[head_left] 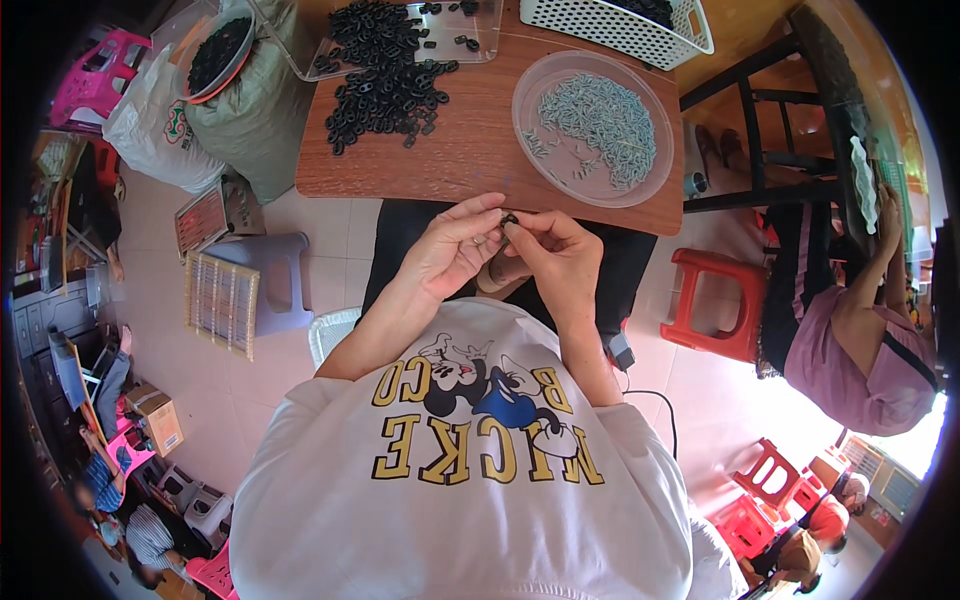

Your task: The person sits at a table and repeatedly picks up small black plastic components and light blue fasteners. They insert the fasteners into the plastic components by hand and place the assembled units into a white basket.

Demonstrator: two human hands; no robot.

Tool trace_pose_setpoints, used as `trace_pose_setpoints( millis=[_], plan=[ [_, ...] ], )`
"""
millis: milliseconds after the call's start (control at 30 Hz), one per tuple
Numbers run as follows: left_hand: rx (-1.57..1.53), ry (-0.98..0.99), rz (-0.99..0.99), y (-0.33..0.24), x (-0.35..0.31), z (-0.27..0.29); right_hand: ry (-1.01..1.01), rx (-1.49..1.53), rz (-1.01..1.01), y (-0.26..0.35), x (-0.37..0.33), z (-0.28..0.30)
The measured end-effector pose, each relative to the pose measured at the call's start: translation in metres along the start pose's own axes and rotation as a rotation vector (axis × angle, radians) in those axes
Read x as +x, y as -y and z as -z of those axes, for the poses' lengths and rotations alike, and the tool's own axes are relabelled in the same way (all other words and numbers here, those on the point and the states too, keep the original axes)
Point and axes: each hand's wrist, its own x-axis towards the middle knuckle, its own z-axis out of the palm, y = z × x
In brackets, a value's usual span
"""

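Note:
Just off the table's near edge, above my lap, my two hands meet at a small black oval part (509, 219). My left hand (462, 240) pinches it from the left with thumb and fingertips. From the right, my right hand (552, 250) grips it with its thumb pressed on top. Whether a screw sits in the part is too small to tell. Ahead of my hands, a pile of similar black parts (380, 105) spreads over the wooden table (460, 160). A round clear dish (527, 110) with many small silvery screws (605, 125) stands at the right.
A clear tray (488, 40) of black parts and a white perforated basket (620, 32) stand at the back. Sacks (250, 140) with a bowl (225, 55) on top lie left. A red stool (715, 305) and a person in pink (850, 350) are right.

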Motion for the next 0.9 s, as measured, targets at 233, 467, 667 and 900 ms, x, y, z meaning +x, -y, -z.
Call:
trace_pose_setpoints(
  millis=[233,467,667,900],
  plan=[
    [0.054,0.009,-0.064,0.000,-0.002,0.000,-0.004,-0.027,-0.046,0.003,-0.001,0.000],
    [0.303,0.017,-0.220,0.001,0.000,0.008,-0.082,-0.327,0.315,-0.008,-0.006,-0.011],
    [0.401,-0.006,-0.249,-0.010,0.011,0.009,-0.019,0.089,-0.074,-0.016,0.015,-0.006],
    [0.294,-0.072,-0.183,-0.004,0.015,0.007,-0.089,-0.021,0.050,-0.022,0.014,-0.007]
  ],
)
